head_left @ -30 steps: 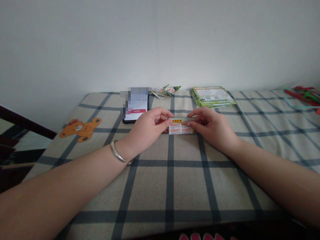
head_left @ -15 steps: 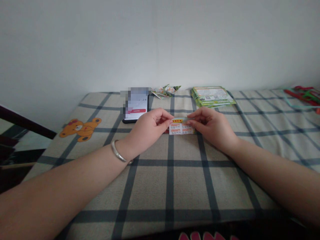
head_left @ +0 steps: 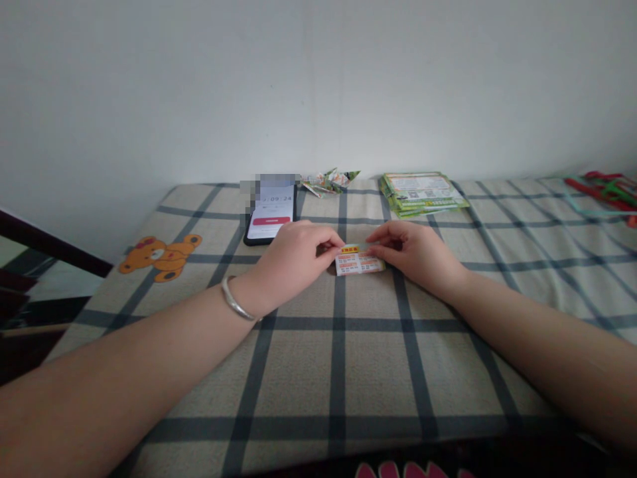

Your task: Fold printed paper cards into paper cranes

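Observation:
Between my hands is a small folded printed paper, white with orange print and a yellow strip near its top edge. My left hand, with a silver bangle on the wrist, pinches the paper's upper left corner between thumb and fingers. At the upper right corner, my right hand pinches it the same way. The fingertips cover both top corners. The paper is low over the checked tablecloth; whether its lower edge touches the cloth I cannot tell.
Behind my left hand lies a phone showing a timer. Folded paper pieces and a stack of green printed sheets sit by the wall. Red and green items are at far right. A bear picture is at left.
Both hands have come slightly down and toward me with the paper. Its printed face now tilts back more, and the right fingers have shifted a little left.

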`<state>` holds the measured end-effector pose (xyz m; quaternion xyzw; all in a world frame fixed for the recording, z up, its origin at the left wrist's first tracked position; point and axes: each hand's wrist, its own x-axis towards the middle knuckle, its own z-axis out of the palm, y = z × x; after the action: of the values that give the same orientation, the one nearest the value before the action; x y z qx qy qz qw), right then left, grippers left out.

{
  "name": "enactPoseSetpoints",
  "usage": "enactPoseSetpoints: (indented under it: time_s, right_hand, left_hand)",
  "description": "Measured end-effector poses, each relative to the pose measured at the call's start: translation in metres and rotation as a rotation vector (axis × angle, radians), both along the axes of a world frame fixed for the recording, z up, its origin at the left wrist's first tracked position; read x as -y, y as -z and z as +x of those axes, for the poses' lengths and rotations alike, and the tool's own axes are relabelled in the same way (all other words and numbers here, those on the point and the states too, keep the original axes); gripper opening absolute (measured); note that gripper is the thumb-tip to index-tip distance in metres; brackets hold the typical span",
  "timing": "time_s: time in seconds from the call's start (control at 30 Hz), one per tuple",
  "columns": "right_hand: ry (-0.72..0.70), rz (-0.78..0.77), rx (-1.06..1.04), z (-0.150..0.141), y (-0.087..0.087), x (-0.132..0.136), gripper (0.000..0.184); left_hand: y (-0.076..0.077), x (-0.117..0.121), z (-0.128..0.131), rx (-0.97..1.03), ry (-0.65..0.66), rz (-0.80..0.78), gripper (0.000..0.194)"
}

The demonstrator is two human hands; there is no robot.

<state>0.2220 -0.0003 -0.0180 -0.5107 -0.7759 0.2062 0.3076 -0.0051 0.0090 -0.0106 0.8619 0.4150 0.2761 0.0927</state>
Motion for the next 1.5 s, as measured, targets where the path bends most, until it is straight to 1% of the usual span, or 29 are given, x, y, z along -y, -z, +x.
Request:
enactPoseSetpoints:
  time_s: [0.1,0.17,0.3,0.4,0.5,0.67,0.87,1.07,1.17,1.3,1.5]
  right_hand:
    - [-0.018,0.105,0.114,-0.0001,-0.0026,-0.0011,0.011]
    - [-0.026,0.147,0.153,-0.0009,-0.0043,-0.0015,0.01]
    - [-0.039,0.172,0.182,-0.0028,-0.0054,-0.0024,0.008]
    - [-0.04,0.193,0.204,-0.0033,-0.0058,-0.0025,0.008]
    - [-0.048,0.212,0.216,-0.0029,-0.0068,-0.0021,0.008]
    - [-0.089,0.177,0.209,-0.0013,-0.0061,-0.0045,0.006]
    - [-0.086,0.112,0.181,0.0006,-0.0016,-0.0097,0.01]
    - [-0.077,0.111,0.167,0.0009,-0.0018,-0.0096,0.008]
    - [-0.078,0.108,0.164,0.0011,-0.0021,-0.0094,0.007]
    - [-0.09,0.122,0.166,0.0014,-0.0013,-0.0101,0.008]
    - [-0.087,0.12,0.195,0.0004,-0.0034,-0.009,0.008]
  left_hand:
    - [0.003,-0.0022,-0.0011,-0.018,0.003,0.037,0.008]
    - [0.0037,-0.0024,-0.0014,-0.035,0.007,0.057,0.008]
    - [0.0019,-0.0012,-0.0012,-0.079,0.036,0.102,0.007]
    - [0.0011,-0.0009,-0.0015,-0.109,0.106,0.12,0.006]
    - [0.002,-0.0017,-0.002,-0.112,0.149,0.147,0.004]
    - [0.0035,-0.0041,-0.0017,-0.139,0.177,0.151,0.005]
    - [0.0029,-0.0035,-0.0027,-0.193,0.14,0.132,0.008]
    - [0.0054,-0.0045,-0.002,-0.194,0.122,0.128,0.007]
    - [0.0058,-0.0042,-0.0013,-0.186,0.157,0.156,0.008]
    - [0.0028,0.0003,0.0,-0.263,0.24,0.211,0.01]
    - [-0.0029,0.0048,-0.0031,-0.364,0.266,0.243,0.015]
